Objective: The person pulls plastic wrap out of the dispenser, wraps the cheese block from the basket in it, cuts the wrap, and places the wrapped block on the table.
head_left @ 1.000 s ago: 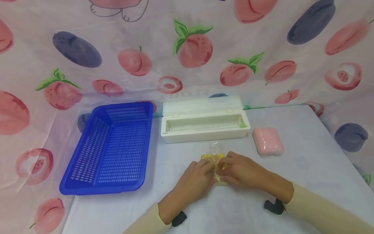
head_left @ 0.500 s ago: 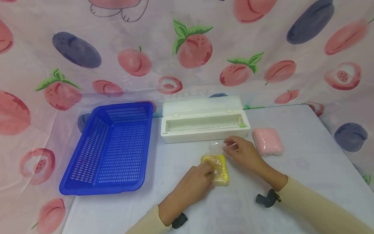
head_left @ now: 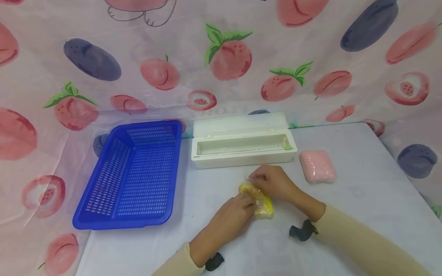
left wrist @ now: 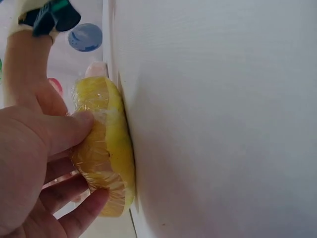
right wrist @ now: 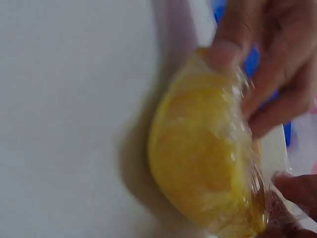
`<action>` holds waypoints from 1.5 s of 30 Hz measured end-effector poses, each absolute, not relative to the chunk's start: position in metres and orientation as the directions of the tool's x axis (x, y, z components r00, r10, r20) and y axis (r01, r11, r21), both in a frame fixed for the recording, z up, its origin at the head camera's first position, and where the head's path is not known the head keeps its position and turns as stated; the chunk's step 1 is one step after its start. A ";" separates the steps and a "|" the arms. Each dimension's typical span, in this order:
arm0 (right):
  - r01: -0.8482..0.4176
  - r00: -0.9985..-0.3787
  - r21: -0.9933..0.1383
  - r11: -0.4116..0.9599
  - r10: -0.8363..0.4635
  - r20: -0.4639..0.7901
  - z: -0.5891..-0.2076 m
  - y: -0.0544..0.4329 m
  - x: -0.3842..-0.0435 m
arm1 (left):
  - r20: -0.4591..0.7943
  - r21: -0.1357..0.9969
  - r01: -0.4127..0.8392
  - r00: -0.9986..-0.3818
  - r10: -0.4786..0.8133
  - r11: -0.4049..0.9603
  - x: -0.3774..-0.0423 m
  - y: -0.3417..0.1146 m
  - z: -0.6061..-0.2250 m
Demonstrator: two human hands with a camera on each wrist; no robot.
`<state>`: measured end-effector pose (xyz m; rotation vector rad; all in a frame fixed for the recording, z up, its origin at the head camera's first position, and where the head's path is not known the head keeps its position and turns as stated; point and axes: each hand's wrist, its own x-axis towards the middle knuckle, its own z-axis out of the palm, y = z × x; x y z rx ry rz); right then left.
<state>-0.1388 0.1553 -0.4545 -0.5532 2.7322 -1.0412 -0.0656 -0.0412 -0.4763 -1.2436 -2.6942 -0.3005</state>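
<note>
A yellow square packet (head_left: pixel 264 209), wrapped in crinkled clear plastic film, lies on the white table in the middle. My left hand (head_left: pixel 233 214) holds its left side; in the left wrist view the thumb (left wrist: pixel 74 130) presses its top and the fingers curl at its side. At the far end of the packet, my right hand (head_left: pixel 274 183) pinches a loose end of the clear film (head_left: pixel 249 178) between thumb and fingers. The right wrist view shows the yellow packet (right wrist: pixel 198 144) close up, slightly blurred, with my left hand (right wrist: pixel 277 59) above and my right fingertips (right wrist: pixel 292 188) below.
Behind the hands stands a long white box (head_left: pixel 245 157), lid raised, with a small green slider (head_left: pixel 288 147). A pink wrapped packet (head_left: pixel 317 166) lies to the right. A blue perforated basket (head_left: pixel 148 180) is at the left. A fruit-print cloth (head_left: pixel 231 92) hangs behind.
My right hand let go of the packet's middle, moved up and right to the loose film, then came back left pinching it over the packet's far end. My left hand stays on the packet.
</note>
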 end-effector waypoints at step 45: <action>-0.473 -0.711 -0.673 0.569 -0.698 -0.091 -0.459 0.201 -0.087 | -0.082 0.622 0.463 -0.763 0.641 0.631 -0.071 -0.056 -0.477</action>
